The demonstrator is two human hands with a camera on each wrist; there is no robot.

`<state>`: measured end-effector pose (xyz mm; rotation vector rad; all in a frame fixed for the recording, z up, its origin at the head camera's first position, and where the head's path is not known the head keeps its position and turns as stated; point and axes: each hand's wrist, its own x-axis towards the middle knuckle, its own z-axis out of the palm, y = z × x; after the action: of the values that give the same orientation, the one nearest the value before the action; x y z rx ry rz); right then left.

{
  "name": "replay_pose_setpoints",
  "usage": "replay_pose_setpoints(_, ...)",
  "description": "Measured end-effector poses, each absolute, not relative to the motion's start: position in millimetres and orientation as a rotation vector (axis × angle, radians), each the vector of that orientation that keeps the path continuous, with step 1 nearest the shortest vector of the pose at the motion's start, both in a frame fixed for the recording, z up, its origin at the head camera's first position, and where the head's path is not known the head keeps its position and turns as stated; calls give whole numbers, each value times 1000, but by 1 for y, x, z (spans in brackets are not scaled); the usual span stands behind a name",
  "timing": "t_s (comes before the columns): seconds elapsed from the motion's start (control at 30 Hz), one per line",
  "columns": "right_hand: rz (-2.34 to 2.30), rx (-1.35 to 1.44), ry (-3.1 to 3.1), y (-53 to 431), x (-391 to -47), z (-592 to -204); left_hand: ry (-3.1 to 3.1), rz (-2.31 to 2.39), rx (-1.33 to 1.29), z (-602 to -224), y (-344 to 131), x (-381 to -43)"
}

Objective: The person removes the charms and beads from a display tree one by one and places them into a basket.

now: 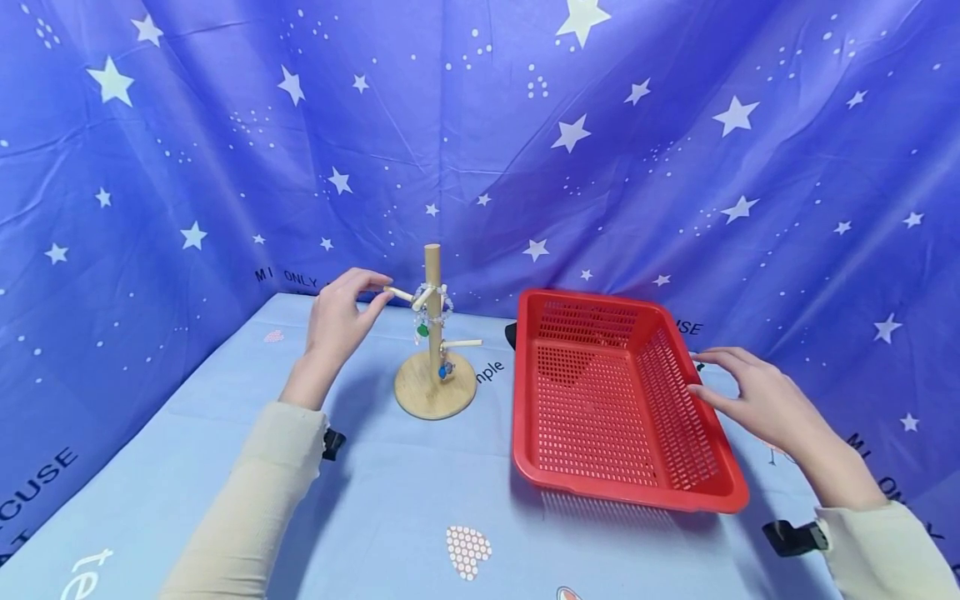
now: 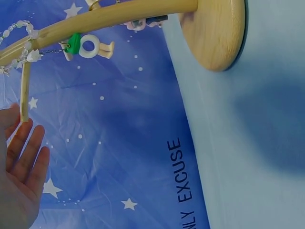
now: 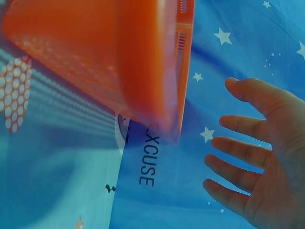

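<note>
A wooden stand with side pegs (image 1: 432, 265) rises from a round base (image 1: 420, 402) on the table. Clear beaded strands (image 2: 31, 34) hang around its pole, one with a green charm (image 2: 74, 44). Lower down dangles a blue charm (image 1: 444, 371) below another peg (image 1: 463, 343). Thumb and index finger of my left hand (image 1: 337, 317) pinch the tip of the left-pointing peg (image 2: 25, 90); the other fingers are loosely extended. My right hand (image 1: 776, 404) is at the right side of the red basket (image 1: 527, 375), fingers spread and relaxed, holding nothing.
The perforated basket stands to the right of the stand, its near edge casting a shadow on the light blue tablecloth (image 1: 405, 500). A purple-blue curtain with stars (image 1: 480, 108) hangs behind the table. A dark object (image 1: 511, 335) shows partly behind the basket's left rim.
</note>
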<state>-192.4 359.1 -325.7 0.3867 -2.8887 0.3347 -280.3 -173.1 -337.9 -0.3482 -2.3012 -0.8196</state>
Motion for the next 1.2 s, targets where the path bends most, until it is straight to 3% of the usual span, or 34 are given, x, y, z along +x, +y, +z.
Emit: replay_pose_setpoints(1.2,311,539,-2836,314,-194,-323,-2339,-1165,-182,-332,-167,-285)
